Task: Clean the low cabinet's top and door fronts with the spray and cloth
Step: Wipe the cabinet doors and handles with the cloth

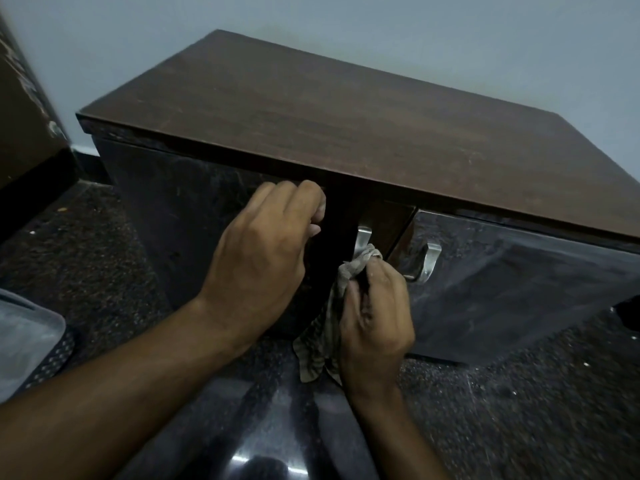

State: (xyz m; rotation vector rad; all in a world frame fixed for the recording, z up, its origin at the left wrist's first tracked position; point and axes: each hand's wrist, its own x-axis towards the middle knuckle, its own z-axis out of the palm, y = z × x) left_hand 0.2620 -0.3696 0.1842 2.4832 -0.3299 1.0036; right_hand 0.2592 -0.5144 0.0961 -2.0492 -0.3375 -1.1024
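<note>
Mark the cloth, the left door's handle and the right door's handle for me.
cloth point(323, 336): head view, on the hanging folds.
left door's handle point(362, 238): head view, upper bend.
right door's handle point(428, 262): head view, middle of bar.

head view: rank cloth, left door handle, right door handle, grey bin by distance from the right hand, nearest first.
1. cloth: held in the right hand.
2. left door handle: just above the fingers, cloth on it.
3. right door handle: to its right.
4. grey bin: far left edge.
</note>
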